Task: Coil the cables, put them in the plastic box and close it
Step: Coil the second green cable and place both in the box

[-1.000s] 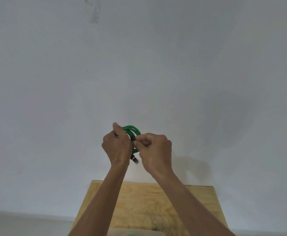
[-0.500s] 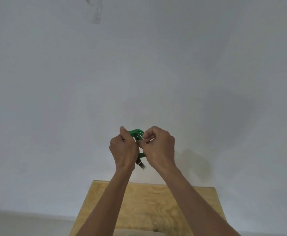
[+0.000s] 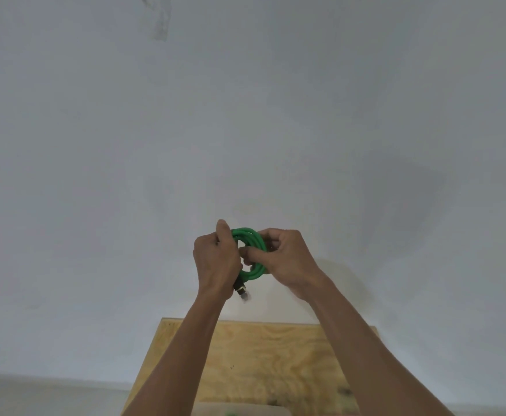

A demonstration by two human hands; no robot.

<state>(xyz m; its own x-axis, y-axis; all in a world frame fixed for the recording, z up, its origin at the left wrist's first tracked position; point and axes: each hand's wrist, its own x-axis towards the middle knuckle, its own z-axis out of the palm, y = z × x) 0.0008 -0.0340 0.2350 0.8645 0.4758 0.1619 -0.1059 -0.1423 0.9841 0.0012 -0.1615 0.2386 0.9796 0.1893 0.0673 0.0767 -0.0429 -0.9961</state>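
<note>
A green cable [image 3: 253,239] is wound into a small coil, held up in the air in front of a white wall. My left hand [image 3: 215,259] grips the coil's left side, thumb up over the loops. My right hand [image 3: 284,259] holds the right side, its fingers pinching through the coil's middle. A dark connector [image 3: 242,290] with a silver tip hangs out below my left hand. A pale rim at the bottom edge, perhaps the plastic box [image 3: 242,411], is barely in view.
A plywood table top [image 3: 275,361] lies below my forearms, pushed against the white wall [image 3: 245,115]. A grey strip of tape [image 3: 160,21] is stuck high on the wall.
Both hands with the coil have shifted slightly right. The coil now shows more fully between the hands, and my right fingers have moved into its middle.
</note>
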